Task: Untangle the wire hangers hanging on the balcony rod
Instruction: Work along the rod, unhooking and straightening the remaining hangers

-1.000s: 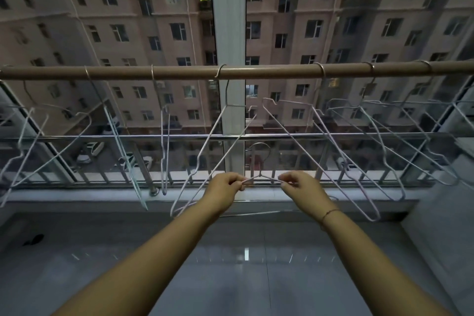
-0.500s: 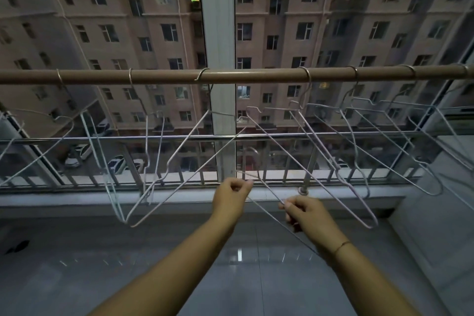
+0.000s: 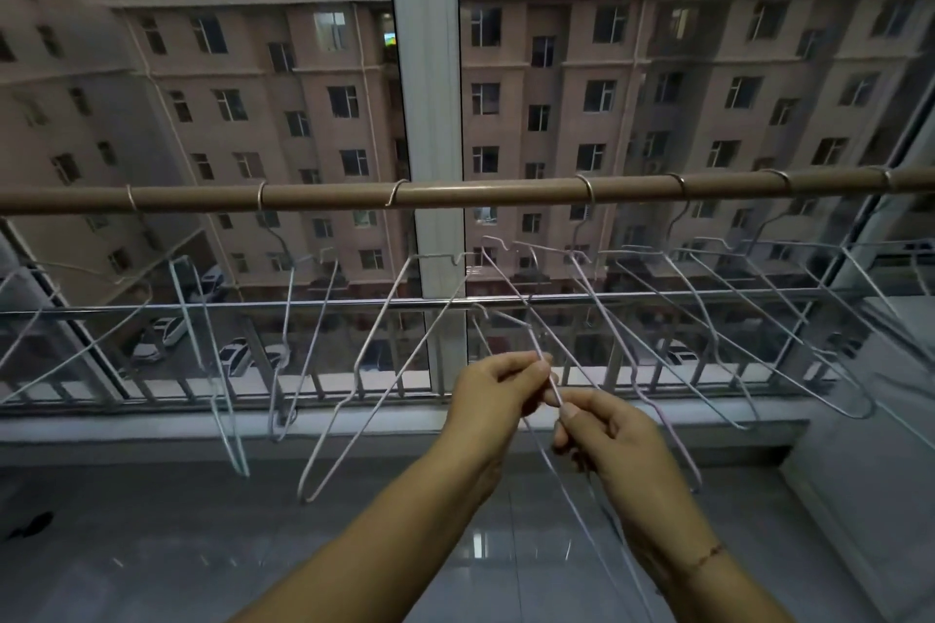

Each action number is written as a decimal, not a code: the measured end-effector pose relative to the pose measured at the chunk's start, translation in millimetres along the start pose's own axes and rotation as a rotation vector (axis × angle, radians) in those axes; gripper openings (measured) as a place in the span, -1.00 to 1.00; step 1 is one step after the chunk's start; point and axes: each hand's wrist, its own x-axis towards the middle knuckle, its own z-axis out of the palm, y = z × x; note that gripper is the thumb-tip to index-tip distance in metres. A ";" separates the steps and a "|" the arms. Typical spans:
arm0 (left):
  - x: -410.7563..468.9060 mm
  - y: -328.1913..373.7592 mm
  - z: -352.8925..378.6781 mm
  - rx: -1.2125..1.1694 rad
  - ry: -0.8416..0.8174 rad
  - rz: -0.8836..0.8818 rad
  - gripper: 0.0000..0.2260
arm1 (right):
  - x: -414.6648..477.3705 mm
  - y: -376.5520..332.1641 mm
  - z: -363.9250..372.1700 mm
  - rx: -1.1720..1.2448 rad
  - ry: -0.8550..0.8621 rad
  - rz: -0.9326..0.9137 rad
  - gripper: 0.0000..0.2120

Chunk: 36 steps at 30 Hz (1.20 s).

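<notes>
A brown rod runs across the balcony with several white wire hangers hooked over it. One hanger hangs left of centre; a cluster of overlapping hangers crowds the right side. A loose wire hanger is off the rod, its hook pointing up, its body trailing down below my hands. My left hand pinches its neck. My right hand pinches the same wire just below, thumb on top. The two hands nearly touch.
A metal railing with vertical bars stands behind the hangers, and a white window post rises at centre. More hangers dangle on the left. A glossy grey ledge lies below. A wall closes the right side.
My hands rose and came together, turning the loose hanger more upright. The camera tilted up, showing sky and roof.
</notes>
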 end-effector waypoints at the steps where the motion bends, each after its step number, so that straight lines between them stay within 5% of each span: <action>1: -0.9 6.5 0.7 -0.019 -0.002 0.010 -0.87 | 0.4 -4.8 1.2 0.015 0.008 -0.015 -0.80; 10: 21.5 68.4 7.3 -0.075 0.020 0.087 -0.90 | 35.0 -51.4 15.0 0.064 0.017 -0.164 -0.83; 23: 46.0 66.2 8.0 0.086 0.128 -0.035 -0.91 | 67.3 -42.1 21.2 0.041 0.048 -0.045 -0.81; 29: 25.4 72.0 -11.2 0.251 0.210 0.173 -0.80 | 65.8 -38.7 15.7 -0.061 0.030 -0.059 -0.76; 36: 7.8 95.1 -67.2 0.273 0.447 0.368 -0.76 | 44.0 -53.4 36.4 -0.162 0.075 -0.343 -0.78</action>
